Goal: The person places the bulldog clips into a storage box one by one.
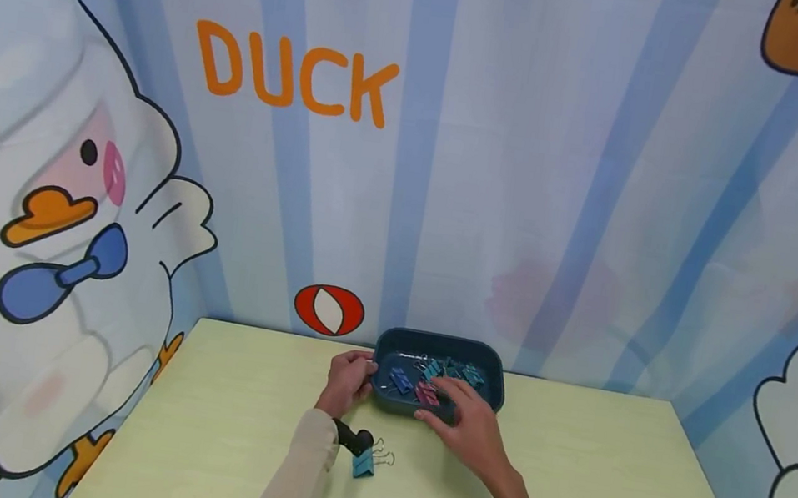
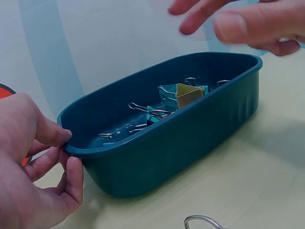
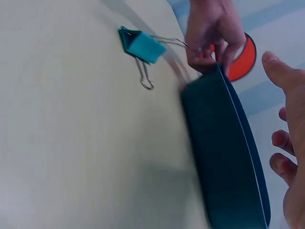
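Note:
A dark teal plastic bin (image 1: 435, 411) stands at the back of the table, with several binder clips inside. Among them are a blue binder clip (image 1: 400, 380), a pink binder clip (image 1: 428, 393) and a yellow binder clip (image 2: 188, 95). My left hand (image 1: 348, 380) pinches the bin's left end, thumb over the rim and fingers outside. Above the bin's near side hovers my right hand (image 1: 469, 428), its fingers spread and nothing between them. On the table in front of the bin lies a teal binder clip (image 1: 364, 462) with its wire handles out.
Behind the pale table (image 1: 228, 395) hangs a printed curtain (image 1: 485, 168), close to the bin's far side. A dark wrist strap (image 1: 348, 437) on the left arm overlaps the area beside the loose clip in the head view.

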### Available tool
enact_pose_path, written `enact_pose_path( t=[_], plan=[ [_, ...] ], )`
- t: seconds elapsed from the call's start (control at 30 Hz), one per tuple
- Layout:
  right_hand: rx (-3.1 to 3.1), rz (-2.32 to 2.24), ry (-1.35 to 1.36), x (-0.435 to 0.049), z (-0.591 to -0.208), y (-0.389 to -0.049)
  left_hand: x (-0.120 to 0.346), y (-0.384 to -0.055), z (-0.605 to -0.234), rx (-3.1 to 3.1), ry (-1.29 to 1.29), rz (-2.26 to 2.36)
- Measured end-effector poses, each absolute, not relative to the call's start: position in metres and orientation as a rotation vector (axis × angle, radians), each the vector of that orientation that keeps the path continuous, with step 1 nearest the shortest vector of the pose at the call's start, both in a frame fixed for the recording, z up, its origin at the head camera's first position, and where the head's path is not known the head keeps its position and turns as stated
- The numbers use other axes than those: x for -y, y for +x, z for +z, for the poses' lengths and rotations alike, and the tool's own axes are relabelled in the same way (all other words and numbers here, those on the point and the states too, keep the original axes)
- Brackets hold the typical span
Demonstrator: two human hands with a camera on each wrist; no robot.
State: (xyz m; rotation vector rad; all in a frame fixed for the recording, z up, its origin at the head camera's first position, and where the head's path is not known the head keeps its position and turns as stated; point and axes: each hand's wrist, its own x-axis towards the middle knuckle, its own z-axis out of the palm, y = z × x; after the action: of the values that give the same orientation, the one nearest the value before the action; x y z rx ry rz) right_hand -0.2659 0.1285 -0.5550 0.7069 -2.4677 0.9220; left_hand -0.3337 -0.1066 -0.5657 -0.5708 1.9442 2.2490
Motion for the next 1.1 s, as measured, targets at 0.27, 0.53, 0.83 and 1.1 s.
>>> enact_pose_path(
  t=[0.27,0.53,0.83,1.1],
  plan=[
    [2.605,1.063,0.958,-0.104,-0.566,-0.250,0.105,-0.333,-0.564,-1.954,-0.577,2.252],
    [2.856,0.946,1.149,-0.085,-0.578,-0.243,0.106,-0.335,-0.567,-1.947,-0.564,2.266],
    [2.854,0.952,1.228,-0.070,-0.595,-0.248,0.106,-0.337,-0.572,-1.948,-0.563,2.294],
    [2.795,1.012,1.219,-0.069,-0.606,-0.249,0.106,-0.338,-0.574,-1.961,-0.565,2.283]
  ],
)
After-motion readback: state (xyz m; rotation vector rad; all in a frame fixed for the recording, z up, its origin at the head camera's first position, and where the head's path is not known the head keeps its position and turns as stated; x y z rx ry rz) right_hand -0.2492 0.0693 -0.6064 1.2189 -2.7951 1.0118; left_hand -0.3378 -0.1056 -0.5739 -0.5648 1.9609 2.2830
